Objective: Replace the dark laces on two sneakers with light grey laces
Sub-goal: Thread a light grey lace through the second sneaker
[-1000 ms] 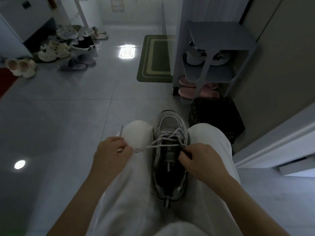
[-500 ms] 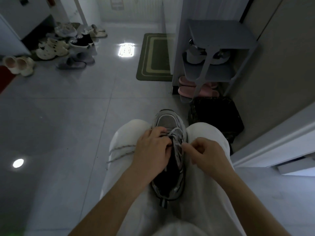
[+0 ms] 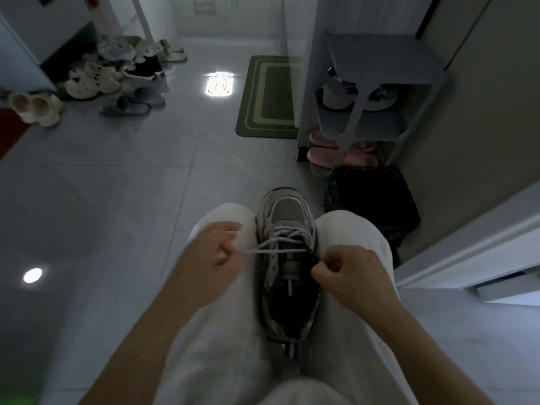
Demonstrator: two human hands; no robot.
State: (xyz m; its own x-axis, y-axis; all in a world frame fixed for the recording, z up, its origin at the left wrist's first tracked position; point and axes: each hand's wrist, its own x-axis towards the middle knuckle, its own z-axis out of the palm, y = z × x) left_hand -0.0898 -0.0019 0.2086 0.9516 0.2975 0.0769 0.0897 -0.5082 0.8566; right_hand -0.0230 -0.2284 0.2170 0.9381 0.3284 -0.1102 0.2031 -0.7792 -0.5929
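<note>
Just beside the sneaker [image 3: 287, 211], left hand [image 3: 216, 258] and right hand [image 3: 350, 276] each pinch its light grey lace [image 3: 277, 251].

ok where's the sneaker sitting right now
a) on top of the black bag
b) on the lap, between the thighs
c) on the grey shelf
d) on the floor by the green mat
b: the sneaker lies wedged between the white-trousered thighs, toe pointing away, with the left hand and right hand pinching the lace on either side of it.
</note>
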